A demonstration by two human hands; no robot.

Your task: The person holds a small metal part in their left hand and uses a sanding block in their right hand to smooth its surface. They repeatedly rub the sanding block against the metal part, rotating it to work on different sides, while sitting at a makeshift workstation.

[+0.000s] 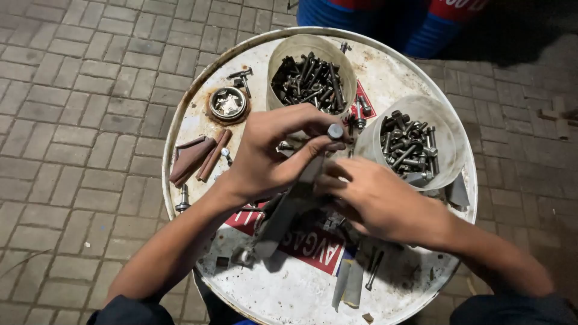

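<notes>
My left hand (271, 150) grips a bolt (335, 131) by its head, fingers curled around it above the drum top. My right hand (376, 195) is closed on the upper end of a long grey metal tool (289, 210) that slants down to the left across the drum. The two hands meet near the bolt, over the middle of the round white drum top (283, 295). What the fingertips of my right hand touch is hidden.
Two cut white plastic tubs of dark bolts stand at the back (310, 75) and right (412, 141). A small rusty cap (228, 103), brown rubber strips (195, 157), loose bolts (182, 197) and grey metal strips (349, 283) lie on the drum. Brick paving surrounds it; blue drums (391, 21) stand behind.
</notes>
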